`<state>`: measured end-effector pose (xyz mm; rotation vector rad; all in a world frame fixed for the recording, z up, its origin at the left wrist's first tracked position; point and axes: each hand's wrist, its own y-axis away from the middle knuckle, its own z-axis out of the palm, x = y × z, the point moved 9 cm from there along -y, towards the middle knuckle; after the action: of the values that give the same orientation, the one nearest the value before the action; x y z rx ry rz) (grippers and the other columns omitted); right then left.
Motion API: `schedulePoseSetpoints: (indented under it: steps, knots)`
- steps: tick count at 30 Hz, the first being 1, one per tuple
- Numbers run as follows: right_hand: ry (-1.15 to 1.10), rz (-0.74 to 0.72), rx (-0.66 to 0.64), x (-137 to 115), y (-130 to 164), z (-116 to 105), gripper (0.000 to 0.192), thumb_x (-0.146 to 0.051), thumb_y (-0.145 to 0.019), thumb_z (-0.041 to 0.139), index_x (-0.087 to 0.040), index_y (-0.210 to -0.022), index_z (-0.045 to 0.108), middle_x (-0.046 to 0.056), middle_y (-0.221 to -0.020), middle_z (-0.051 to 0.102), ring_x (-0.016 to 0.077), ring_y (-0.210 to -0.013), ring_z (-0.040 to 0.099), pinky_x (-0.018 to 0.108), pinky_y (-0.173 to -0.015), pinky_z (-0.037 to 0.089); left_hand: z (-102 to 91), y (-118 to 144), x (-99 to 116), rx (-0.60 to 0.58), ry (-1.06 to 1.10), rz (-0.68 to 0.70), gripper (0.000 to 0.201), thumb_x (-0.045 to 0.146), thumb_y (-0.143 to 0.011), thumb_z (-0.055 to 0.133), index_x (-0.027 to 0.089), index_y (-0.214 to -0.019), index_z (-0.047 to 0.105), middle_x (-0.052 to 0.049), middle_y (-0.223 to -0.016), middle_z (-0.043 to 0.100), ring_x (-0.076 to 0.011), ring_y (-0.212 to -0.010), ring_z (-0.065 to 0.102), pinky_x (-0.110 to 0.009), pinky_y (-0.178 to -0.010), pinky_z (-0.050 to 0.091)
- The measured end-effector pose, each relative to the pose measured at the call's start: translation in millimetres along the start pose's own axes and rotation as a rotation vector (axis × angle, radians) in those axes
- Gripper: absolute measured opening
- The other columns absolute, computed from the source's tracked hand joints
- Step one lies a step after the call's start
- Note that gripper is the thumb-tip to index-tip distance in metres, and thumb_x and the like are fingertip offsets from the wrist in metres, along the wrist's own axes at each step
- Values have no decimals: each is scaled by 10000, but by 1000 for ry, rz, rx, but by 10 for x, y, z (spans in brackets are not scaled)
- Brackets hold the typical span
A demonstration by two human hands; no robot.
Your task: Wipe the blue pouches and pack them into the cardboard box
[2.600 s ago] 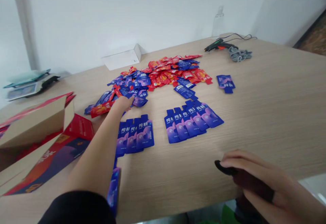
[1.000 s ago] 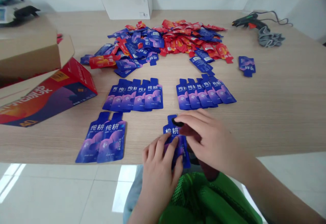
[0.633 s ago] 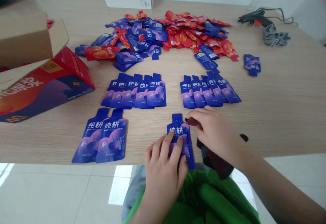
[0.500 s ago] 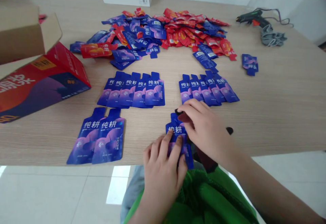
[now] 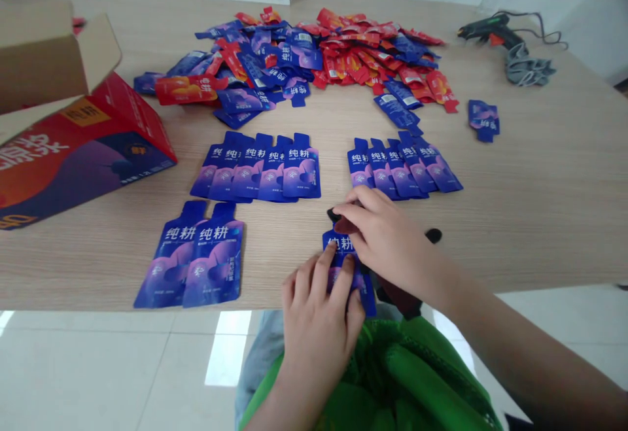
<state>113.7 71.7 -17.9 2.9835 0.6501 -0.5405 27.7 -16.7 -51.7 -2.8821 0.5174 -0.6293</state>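
since half a second ago the right hand (image 5: pixel 387 241) has slid up over the pouch (image 5: pixel 343 254) top, gripping a dark tool (image 5: pixel 338 218). left hand (image 5: pixel 318 307) lies flat, pinning the pouch at the table (image 5: pixel 540 176) edge. it looks light, floppy, slick; best held by its neck.

Blue pouch (image 5: pixel 342 248) mostly covered by both hands, red carton (image 5: pixel 73 150) cut off at left edge

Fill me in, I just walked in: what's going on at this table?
A person sits at the table's near edge. The left hand presses a blue pouch flat while the right hand works a dark object at its top. Other blue pouches lie in fanned rows, beyond them a mixed red and blue pile.
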Motion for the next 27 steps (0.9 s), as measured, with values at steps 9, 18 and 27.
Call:
schedulePoseSetpoints:
  steps: [9, 18, 27]
  knots:
    - [16, 81, -10, 162, 79, -5, 262, -45, -897, 509, -118, -1028, 724, 122, -1057, 623, 256, -961, 562, 438, -891, 496, 9, -6, -3, 6, 6, -4, 391, 319, -961, 512, 252, -1335, 605, -77, -1402, 586, -296, -1167, 522, -465, -942, 360]
    - [18, -17, -135, 77, 83, 91, 276, -28, -865, 530, -136, -1022, 730, 102, -1041, 649, 275, -988, 560, 454, -888, 507, -16, -7, 3, -1, 1, -26, 382, 312, -972, 488, 249, -1327, 612, -68, -1405, 583, -287, -1175, 526, -451, -943, 369]
    - [-11, -19, -63, 11, 89, 25, 287, -33, -873, 524, -144, -1055, 717, 102, -1084, 642, 276, -1029, 566, 445, -906, 506, -12, -12, 11, -22, -26, -38, 400, 314, -971, 482, 253, -1350, 593, -75, -1406, 574, -295, -1180, 515, -463, -948, 360]
